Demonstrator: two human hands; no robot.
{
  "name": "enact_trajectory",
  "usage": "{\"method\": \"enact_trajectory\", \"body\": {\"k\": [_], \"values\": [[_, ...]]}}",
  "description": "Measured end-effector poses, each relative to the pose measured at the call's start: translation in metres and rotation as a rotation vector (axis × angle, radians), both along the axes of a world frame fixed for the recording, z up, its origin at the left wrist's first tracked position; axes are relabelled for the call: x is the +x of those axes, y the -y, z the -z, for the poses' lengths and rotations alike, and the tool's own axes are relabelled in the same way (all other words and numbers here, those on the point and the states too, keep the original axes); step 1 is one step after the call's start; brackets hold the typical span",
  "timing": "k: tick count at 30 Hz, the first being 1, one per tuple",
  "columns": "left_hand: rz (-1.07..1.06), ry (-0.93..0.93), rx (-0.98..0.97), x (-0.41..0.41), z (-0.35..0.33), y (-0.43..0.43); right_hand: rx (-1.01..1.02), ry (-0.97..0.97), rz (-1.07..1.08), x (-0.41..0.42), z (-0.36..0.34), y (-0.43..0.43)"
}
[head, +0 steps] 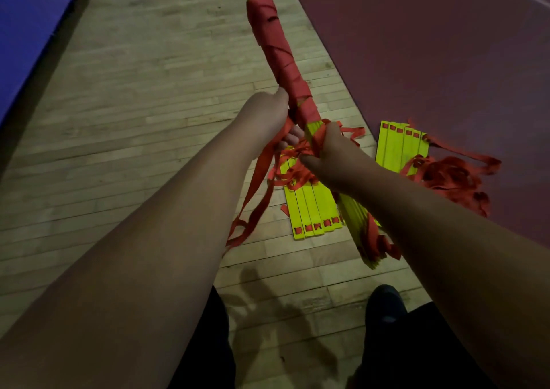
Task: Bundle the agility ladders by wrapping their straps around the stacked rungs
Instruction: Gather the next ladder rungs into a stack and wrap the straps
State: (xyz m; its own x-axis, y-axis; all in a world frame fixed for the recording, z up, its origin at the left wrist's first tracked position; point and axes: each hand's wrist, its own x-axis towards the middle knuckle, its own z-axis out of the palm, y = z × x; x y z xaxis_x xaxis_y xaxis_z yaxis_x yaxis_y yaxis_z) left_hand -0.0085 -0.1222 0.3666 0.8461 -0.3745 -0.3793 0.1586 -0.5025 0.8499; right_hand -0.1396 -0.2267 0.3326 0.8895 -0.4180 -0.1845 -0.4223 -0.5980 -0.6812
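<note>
Stood over a wooden floor (134, 120), with a blue mat (26, 31) far to the left of the held bundle and a maroon mat (431, 61) to the right of it. Held the bundle of stacked rungs (276, 49) in the air, slanted, with the far half wrapped tight in red strap and the near half mostly bare yellow.

Saw two more ladders on the ground: a flat ladder (312, 207) directly beneath the bundle, and a second ladder (398, 147) further to its right, at the mat edge, with a tangled strap heap (452, 180) beside.

Gripped the bundle with both hands at the end of the wrapping: left hand (265, 111) curled round it on its left side, right hand (333, 144) curled round the bare rungs just below, with strap loops across its fingers. Could not tell which fingers pinched the strap itself. Let the loose strap (259, 177) hang down to the left of the bundle.

Judged several risks from here. Could lose tension by relaxing either hand, and so open the last turns. Could catch the hanging loops on the flat ladder beneath the bundle, or step on them, and jerk the wrap loose. Could let the bare rungs fan apart below the right hand, being hardly bound there. Could also trap a finger under a tightened turn.
</note>
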Motion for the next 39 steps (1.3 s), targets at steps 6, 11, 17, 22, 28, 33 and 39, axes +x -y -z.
{"method": "enact_trajectory", "body": {"k": [6,11,17,22,28,33,39], "values": [[0.032,-0.152,-0.037,-0.014,-0.014,0.003,-0.003,-0.071,-0.021,0.003,0.004,-0.009],[-0.042,0.048,0.039,-0.011,-0.005,-0.005,-0.086,-0.037,-0.098,0.005,-0.002,-0.009],[-0.127,0.064,-0.109,0.0,-0.011,-0.013,0.428,-0.012,0.003,0.001,-0.031,0.006],[-0.086,0.013,-0.3,0.003,-0.016,-0.015,1.016,-0.217,-0.211,-0.012,-0.036,0.017],[0.022,0.213,-0.041,0.005,-0.024,-0.013,0.753,-0.061,-0.123,-0.007,-0.022,0.016],[0.062,0.171,0.073,0.002,-0.016,-0.012,0.237,0.081,0.009,-0.002,-0.002,0.007],[-0.003,0.135,0.206,-0.008,-0.013,-0.001,-0.024,0.075,0.041,-0.001,0.019,-0.011]]}}
